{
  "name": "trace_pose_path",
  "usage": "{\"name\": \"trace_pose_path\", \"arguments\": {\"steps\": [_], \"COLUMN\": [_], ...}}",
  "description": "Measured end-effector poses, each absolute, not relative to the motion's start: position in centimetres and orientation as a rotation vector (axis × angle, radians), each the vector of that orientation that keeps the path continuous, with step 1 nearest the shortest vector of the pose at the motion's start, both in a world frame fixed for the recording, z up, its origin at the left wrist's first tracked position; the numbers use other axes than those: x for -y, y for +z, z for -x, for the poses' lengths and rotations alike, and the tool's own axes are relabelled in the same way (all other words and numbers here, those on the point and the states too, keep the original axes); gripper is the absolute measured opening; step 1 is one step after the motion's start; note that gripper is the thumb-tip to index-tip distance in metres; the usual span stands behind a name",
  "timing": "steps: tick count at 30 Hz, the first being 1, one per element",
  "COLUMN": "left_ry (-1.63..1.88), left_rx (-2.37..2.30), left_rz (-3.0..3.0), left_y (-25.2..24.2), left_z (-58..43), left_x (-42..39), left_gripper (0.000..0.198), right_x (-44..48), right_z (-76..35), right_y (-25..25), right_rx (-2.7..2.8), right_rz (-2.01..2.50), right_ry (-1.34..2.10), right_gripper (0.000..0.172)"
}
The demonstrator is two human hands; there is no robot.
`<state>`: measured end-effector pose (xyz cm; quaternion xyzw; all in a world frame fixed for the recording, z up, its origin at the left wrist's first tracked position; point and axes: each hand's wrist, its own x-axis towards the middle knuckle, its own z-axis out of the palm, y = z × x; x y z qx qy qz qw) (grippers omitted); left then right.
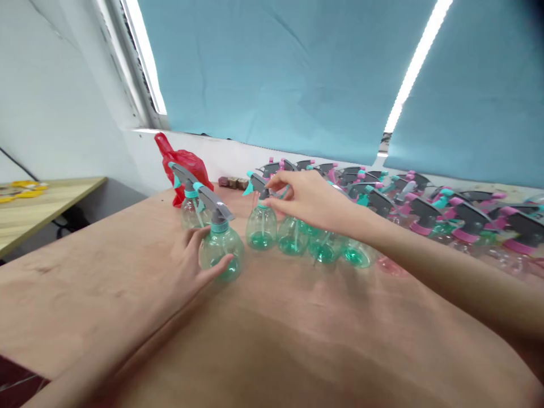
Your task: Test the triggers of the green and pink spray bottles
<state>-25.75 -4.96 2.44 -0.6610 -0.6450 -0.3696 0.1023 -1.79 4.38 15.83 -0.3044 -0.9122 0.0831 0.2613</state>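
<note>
My left hand is wrapped round the clear green body of a spray bottle with a grey and turquoise spray head. Just behind it stands another green spray bottle, its trigger pointing left. My right hand has thumb and fingers pinched at the grey neck of a third spray bottle, which stands upright on the table. Right of that one, under my right wrist, several more green bottles stand in a row, their tops partly hidden by my hand and forearm.
Many spray bottles with grey and pink heads crowd the right side of the wooden table. A red plastic bag and small brown blocks lie along the back wall. Another table with yellow items stands at left.
</note>
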Motion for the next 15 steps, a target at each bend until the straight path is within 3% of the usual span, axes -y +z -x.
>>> {"name": "trace_pose_path", "arguments": {"steps": [7, 15], "left_ry": [-0.982, -0.833], "left_rx": [1.832, 1.792], "left_rz": [1.936, 1.939], "left_y": [2.3, 4.0], "left_z": [28.3, 29.0], "left_x": [1.0, -0.8], "left_gripper": [0.055, 0.055], "right_x": [-8.4, -9.8], "right_z": [6.2, 8.1], "right_y": [16.3, 14.7], "right_rx": [2.472, 2.518], "right_rz": [1.068, 1.171], "right_ry": [-0.101, -0.133], "right_gripper": [0.048, 0.037]}}
